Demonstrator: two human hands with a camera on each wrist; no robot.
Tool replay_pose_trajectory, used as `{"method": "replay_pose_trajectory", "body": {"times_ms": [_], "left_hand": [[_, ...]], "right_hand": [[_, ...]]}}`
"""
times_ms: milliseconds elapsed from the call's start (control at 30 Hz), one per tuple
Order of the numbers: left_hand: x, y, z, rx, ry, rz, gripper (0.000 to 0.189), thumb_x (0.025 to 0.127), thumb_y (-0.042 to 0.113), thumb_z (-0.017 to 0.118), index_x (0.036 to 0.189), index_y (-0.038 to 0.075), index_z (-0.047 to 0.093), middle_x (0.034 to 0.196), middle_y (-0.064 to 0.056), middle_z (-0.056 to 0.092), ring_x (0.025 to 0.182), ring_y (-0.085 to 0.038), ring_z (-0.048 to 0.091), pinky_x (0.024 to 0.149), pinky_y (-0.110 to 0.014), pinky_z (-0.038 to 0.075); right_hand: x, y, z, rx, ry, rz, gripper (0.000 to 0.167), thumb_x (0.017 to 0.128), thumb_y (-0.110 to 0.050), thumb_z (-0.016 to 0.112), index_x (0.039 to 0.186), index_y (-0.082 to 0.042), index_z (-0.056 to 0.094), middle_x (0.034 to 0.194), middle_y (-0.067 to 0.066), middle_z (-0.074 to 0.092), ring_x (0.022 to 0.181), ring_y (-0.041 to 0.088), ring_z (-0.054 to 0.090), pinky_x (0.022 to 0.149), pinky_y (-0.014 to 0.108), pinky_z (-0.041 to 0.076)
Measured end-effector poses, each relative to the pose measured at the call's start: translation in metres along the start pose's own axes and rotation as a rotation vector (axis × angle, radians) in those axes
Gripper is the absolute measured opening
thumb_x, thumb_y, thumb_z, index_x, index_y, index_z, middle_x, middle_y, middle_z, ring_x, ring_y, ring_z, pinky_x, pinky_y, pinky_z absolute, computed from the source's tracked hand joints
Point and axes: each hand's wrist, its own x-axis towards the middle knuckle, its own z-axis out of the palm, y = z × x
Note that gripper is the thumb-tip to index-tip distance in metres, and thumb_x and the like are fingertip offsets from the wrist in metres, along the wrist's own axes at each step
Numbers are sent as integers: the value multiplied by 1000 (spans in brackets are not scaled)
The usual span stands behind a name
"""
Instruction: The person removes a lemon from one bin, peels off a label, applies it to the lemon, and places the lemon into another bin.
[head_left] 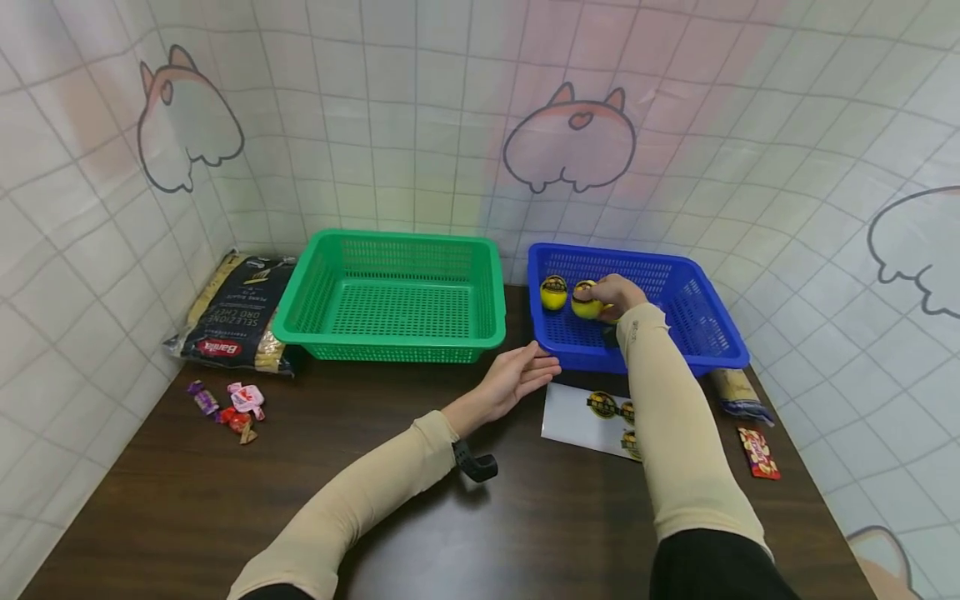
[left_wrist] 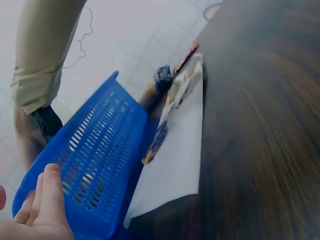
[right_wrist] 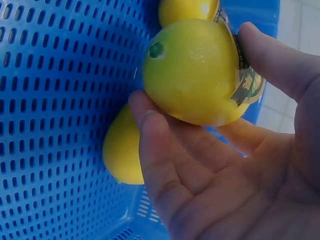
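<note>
In the blue basket (head_left: 697,317) my right hand (head_left: 621,296) holds a yellow lemon (right_wrist: 195,75) with a greenish stem end and a black-and-gold sticker (right_wrist: 245,82). Thumb and fingers grip it from opposite sides in the right wrist view. One lemon (head_left: 553,293) with a similar sticker lies to its left. Another lemon (right_wrist: 122,150) sits partly hidden behind the fingers. My left hand (head_left: 513,379) has its fingers extended, fingertips right at the basket's front left corner. A white sticker sheet (head_left: 573,421) with black-and-gold labels lies in front of the basket, partly covered by the right sleeve.
A green basket (head_left: 405,346) stands left of the blue one. Beside it lie a dark Barilla pasta bag (head_left: 240,312) and several wrapped candies (head_left: 246,400). At the right are a small bag (head_left: 738,396) and a red packet (head_left: 758,453). A tiled-pattern curtain (head_left: 420,125) surrounds the table.
</note>
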Motion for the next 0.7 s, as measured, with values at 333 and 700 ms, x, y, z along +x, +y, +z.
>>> {"method": "replay_pose_trajectory", "body": {"times_ms": [333, 700], "left_hand": [[12, -1, 6, 11, 61, -4, 39, 106, 33, 47, 129, 3, 55, 108, -9, 74, 92, -10, 73, 87, -22, 60], [15, -2, 7, 64, 37, 2, 29, 107, 27, 45, 116, 3, 58, 117, -21, 72, 88, -9, 74, 83, -20, 61]], "right_hand": [[15, 9, 10, -113, -23, 24, 58, 99, -41, 58, 139, 1, 51, 139, 20, 53, 112, 29, 60, 100, 39, 56], [7, 3, 13, -331, 0, 37, 66, 99, -48, 56, 141, 2, 49, 132, 25, 62, 117, 37, 63, 101, 48, 55]]}}
